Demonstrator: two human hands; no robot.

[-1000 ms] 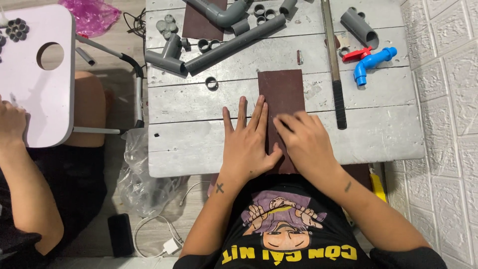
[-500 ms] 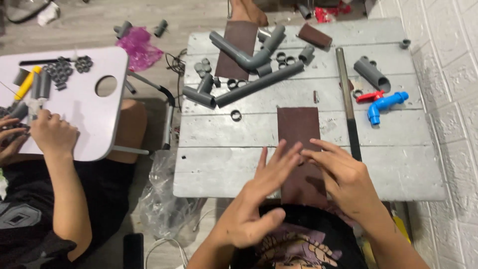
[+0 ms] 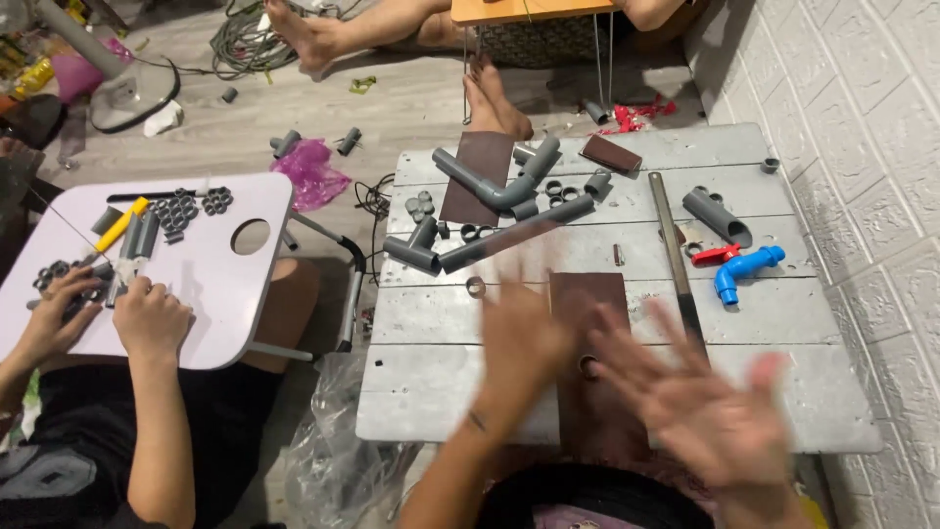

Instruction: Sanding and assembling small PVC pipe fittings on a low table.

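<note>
Grey table (image 3: 431,392): blurred hands over brown sheet (image 3: 586,304), pipes (image 3: 509,230) beyond.

A crumpled pink plastic bag (image 3: 309,172) lies on the floor at upper left; a clear one (image 3: 338,441) sags at bottom centre.

Both forearms are bare, without sleeves; the left forearm (image 3: 477,423) bears a small dark tattoo near the wrist. A dark shirt (image 3: 587,500) covers the chest.
</note>
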